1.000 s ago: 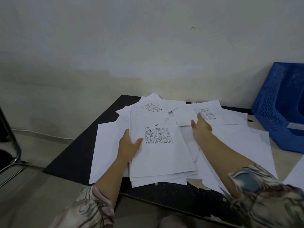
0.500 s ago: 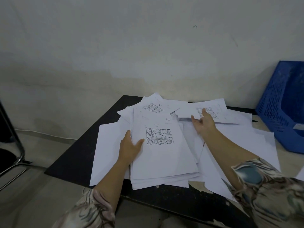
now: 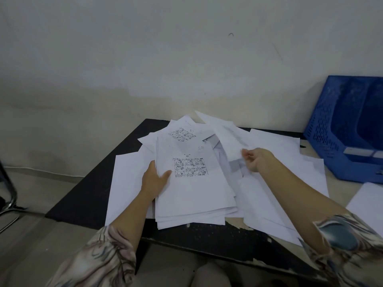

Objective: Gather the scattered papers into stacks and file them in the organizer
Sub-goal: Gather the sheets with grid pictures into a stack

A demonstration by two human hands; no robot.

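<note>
Both forearms are bare from the wrist up to just past the elbow, where loose sleeves begin. The left sleeve [image 3: 99,259] is a soft, draping fabric printed with a swirling, marbled pattern in cream, dusty pink, beige and grey, crossed by thin dark lines. The right sleeve [image 3: 350,245] wears the same print, though here a large teal-blue patch stands out near its hem, edged with cream and dark streaks. Each sleeve ends in a wide, open cuff with no visible button or band. The left hand [image 3: 154,180] and right hand [image 3: 256,158] carry no rings, watch or bracelet. The fingers [image 3: 247,155] are bare, their nails too blurred to describe.
</note>
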